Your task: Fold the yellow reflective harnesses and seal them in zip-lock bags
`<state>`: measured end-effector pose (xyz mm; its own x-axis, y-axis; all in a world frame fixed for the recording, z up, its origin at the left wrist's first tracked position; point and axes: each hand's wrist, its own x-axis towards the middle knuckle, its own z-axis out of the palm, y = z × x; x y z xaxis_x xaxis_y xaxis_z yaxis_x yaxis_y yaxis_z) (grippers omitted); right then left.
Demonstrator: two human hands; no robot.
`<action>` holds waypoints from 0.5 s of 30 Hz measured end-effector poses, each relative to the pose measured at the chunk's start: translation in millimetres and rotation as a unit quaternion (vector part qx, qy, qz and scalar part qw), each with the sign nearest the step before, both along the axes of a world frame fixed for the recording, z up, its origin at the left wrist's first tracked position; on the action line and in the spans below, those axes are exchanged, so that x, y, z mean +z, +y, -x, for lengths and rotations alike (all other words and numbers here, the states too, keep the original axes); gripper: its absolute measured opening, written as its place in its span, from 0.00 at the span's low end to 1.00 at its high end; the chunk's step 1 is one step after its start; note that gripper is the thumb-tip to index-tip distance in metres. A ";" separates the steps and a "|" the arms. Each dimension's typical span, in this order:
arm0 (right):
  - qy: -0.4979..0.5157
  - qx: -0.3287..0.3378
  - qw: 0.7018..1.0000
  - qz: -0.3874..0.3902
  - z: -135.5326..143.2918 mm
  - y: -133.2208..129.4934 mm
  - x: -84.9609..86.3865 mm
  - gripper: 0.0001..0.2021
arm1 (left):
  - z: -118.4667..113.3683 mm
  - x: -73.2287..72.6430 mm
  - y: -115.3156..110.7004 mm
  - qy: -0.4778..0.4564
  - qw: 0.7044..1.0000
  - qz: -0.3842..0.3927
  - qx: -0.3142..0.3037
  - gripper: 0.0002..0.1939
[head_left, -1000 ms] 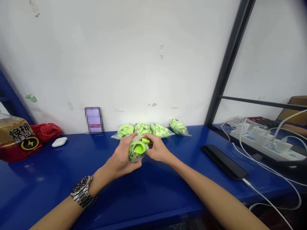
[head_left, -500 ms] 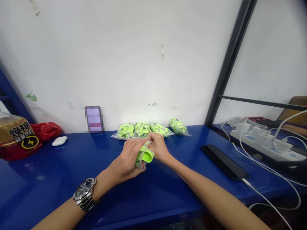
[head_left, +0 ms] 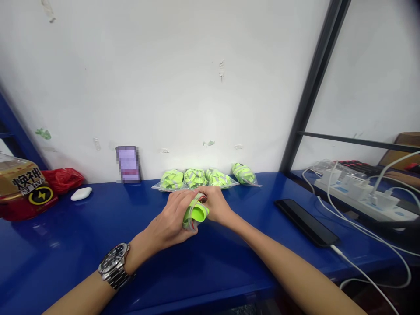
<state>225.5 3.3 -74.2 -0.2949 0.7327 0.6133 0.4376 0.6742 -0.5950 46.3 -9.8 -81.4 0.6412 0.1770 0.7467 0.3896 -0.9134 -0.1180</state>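
My left hand [head_left: 173, 218] is wrapped round a clear zip bag [head_left: 192, 224] with a red seal line. Inside it sits a rolled neon-yellow and silver reflective band or garment [head_left: 198, 213], its open loop turned toward me. My right hand [head_left: 213, 203] is closed at the bag's far right edge, fingers pinched by the mouth and fingertips partly hidden. Behind my hands, several clear bags with the same neon bundles [head_left: 195, 178] lie in a row against the wall, and another bagged bundle [head_left: 243, 173] lies apart to their right.
On the blue table [head_left: 147, 280] a black phone [head_left: 306, 221] on a white cable lies at right. A power strip [head_left: 367, 197] with chargers stands beyond it. Left are a drink bottle [head_left: 22, 188], red plastic bag [head_left: 64, 179], white earbud case [head_left: 81, 194] and upright phone [head_left: 128, 164].
Both hands and the bag have shifted slightly left. My right fingers have lowered and moved along the bag's edge, with a dark reddish bit now showing beside them.
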 end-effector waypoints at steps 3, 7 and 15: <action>-0.020 -0.042 0.999 -0.014 2.7 -1.1 0.6 0.11 | -1.0 1.1 -2.0 0.013 1.000 -0.008 -0.001 0.41; -0.052 -0.080 0.995 -0.011 3.7 1.7 0.5 0.16 | -3.5 3.2 -7.1 0.021 1.000 -0.010 -0.006 0.40; -0.018 -0.080 0.996 -0.019 2.5 3.7 -7.0 0.16 | -5.4 2.8 -4.0 0.029 0.999 -0.019 -0.002 0.40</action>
